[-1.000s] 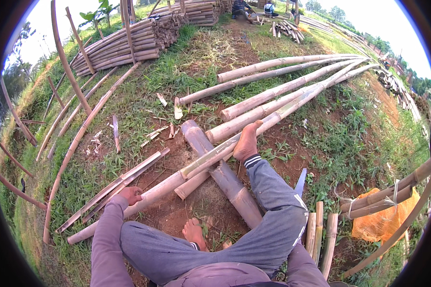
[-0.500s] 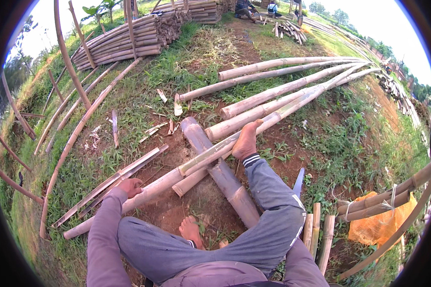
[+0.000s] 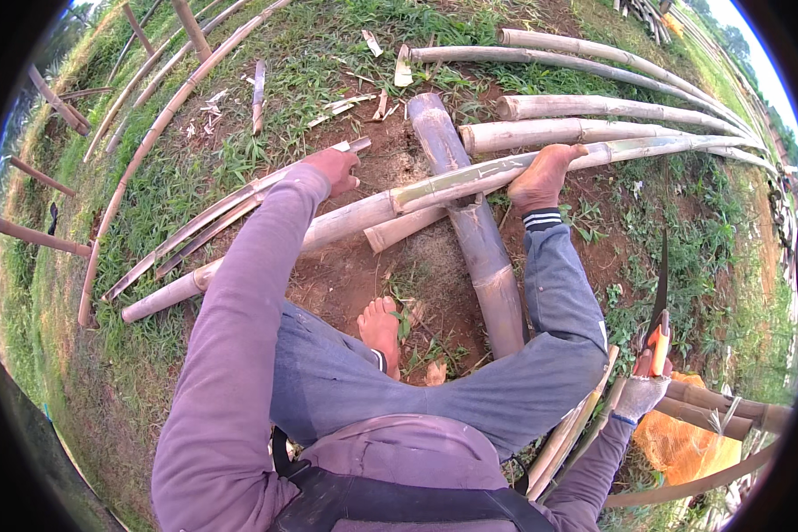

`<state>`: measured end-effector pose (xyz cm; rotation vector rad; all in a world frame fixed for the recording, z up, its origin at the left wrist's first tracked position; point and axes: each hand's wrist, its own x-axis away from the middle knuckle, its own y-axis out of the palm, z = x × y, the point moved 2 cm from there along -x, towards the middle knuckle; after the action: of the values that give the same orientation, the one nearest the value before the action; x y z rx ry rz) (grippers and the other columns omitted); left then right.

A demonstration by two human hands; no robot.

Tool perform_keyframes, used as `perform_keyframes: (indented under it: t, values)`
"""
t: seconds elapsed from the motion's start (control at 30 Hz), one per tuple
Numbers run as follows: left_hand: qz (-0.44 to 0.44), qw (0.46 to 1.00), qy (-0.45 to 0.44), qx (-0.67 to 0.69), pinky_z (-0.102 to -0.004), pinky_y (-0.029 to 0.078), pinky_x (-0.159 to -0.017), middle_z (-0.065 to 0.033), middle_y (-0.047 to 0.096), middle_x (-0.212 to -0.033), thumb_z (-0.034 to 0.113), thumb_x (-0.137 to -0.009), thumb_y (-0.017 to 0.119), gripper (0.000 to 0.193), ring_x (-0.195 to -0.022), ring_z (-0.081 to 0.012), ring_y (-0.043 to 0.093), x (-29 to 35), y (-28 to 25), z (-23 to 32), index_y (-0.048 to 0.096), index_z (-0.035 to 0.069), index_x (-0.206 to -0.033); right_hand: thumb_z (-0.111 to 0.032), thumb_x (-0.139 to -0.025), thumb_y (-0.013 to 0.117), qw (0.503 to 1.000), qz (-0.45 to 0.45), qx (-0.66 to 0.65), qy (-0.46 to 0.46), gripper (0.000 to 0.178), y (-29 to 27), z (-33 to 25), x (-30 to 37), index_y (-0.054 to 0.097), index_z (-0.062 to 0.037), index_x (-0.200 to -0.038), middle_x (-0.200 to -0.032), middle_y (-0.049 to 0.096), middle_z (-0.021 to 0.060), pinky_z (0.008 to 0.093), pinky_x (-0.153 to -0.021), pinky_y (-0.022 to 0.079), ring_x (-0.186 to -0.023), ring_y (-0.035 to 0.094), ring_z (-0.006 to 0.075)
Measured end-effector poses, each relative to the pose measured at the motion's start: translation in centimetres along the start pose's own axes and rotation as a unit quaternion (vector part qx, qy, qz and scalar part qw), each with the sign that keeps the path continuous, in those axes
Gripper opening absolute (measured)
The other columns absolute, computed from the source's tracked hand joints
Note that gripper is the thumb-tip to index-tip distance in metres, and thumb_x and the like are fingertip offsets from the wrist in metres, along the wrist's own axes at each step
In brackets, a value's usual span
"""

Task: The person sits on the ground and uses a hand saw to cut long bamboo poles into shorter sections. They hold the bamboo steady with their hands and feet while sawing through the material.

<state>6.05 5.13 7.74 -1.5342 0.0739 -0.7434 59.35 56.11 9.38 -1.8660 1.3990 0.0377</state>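
My left hand (image 3: 335, 168) reaches forward and rests on a long pale bamboo pole (image 3: 372, 211) that lies across a thick bamboo log (image 3: 470, 222). My bare right foot (image 3: 545, 176) presses down on the same pole further along. My right hand (image 3: 643, 388), in a grey glove, is shut on the orange handle of a long curved blade (image 3: 661, 293) that points upward, held low at my right side. My bare left foot (image 3: 381, 324) sits on the dirt beside the log.
Several long bamboo poles (image 3: 612, 111) lie side by side ahead on the right. Split bamboo strips (image 3: 230, 199) lie by my left hand. Thin poles (image 3: 151, 133) cross the grass at left. An orange bag (image 3: 683, 448) and short bamboo pieces (image 3: 576, 426) sit at lower right.
My head has leaned forward and down. My left hand slid further up along the pole. My right hand with the blade has come into view at the right.
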Motion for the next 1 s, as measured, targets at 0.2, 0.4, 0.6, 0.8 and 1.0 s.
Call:
perform_keyframes:
  t: [0.2, 0.4, 0.6, 0.8, 1.0]
  values:
    - [0.028, 0.984, -0.043, 0.168, -0.0543, 0.046, -0.12, -0.018, 0.061, -0.153, 0.053, -0.095, 0.076, 0.074, -0.144, -0.0382, 0.057, -4.6, 7.2, 5.8, 0.053, 0.022, -0.158, -0.01, -0.101, 0.065, 0.978, -0.071, -0.193, -0.036, 0.016, 6.1, -18.4, 2.4, 0.057, -0.0012, -0.111, -0.082, 0.063, 0.0031, 0.026, -0.063, 0.048, -0.07, 0.058, 0.0097]
    - [0.054, 0.99, -0.038, 0.122, -0.0525, 0.045, -0.119, -0.0158, 0.057, -0.154, 0.056, -0.081, 0.089, 0.096, -0.145, -0.0388, 0.055, -3.3, 8.7, 8.8, 0.046, 0.021, -0.159, -0.007, -0.095, 0.074, 0.925, -0.236, -0.296, 0.043, 0.027, 15.0, -21.6, 9.4, 0.063, 0.0014, -0.119, -0.088, 0.063, 0.0022, 0.0261, -0.063, 0.048, -0.068, 0.057, 0.0079]
    - [0.028, 0.991, -0.041, 0.123, -0.0515, 0.052, -0.111, -0.0164, 0.067, -0.14, 0.042, -0.08, 0.09, 0.076, -0.132, -0.0407, 0.065, -4.9, 10.4, 8.4, 0.054, 0.015, -0.141, -0.004, -0.092, 0.072, 0.92, -0.283, -0.262, 0.073, 0.027, 14.3, -22.4, 11.3, 0.064, 0.0023, -0.117, -0.081, 0.064, 0.0024, 0.0273, -0.06, 0.049, -0.064, 0.058, 0.0084]
    - [0.045, 0.99, -0.031, 0.128, -0.0523, 0.054, -0.106, -0.0178, 0.069, -0.136, 0.035, -0.081, 0.088, 0.066, -0.128, -0.0414, 0.067, -4.4, 9.8, 8.7, 0.056, 0.014, -0.136, -0.004, -0.099, 0.07, 0.947, -0.181, -0.264, 0.002, 0.027, 11.5, -19.5, 10.8, 0.061, 0.0034, -0.123, -0.091, 0.071, 0.0078, 0.0282, -0.067, 0.053, -0.072, 0.063, 0.0108]
    - [0.054, 0.992, -0.04, 0.107, -0.0508, 0.056, -0.105, -0.0177, 0.071, -0.131, 0.035, -0.08, 0.089, 0.067, -0.125, -0.0401, 0.069, -4.5, 9.4, 8.7, 0.057, 0.014, -0.135, -0.015, -0.101, 0.074, 0.982, -0.053, 0.047, -0.177, 0.03, 10.9, -13.3, 1.2, 0.066, -0.0006, -0.126, -0.094, 0.074, 0.0164, 0.0386, -0.074, 0.058, -0.08, 0.073, 0.0274]
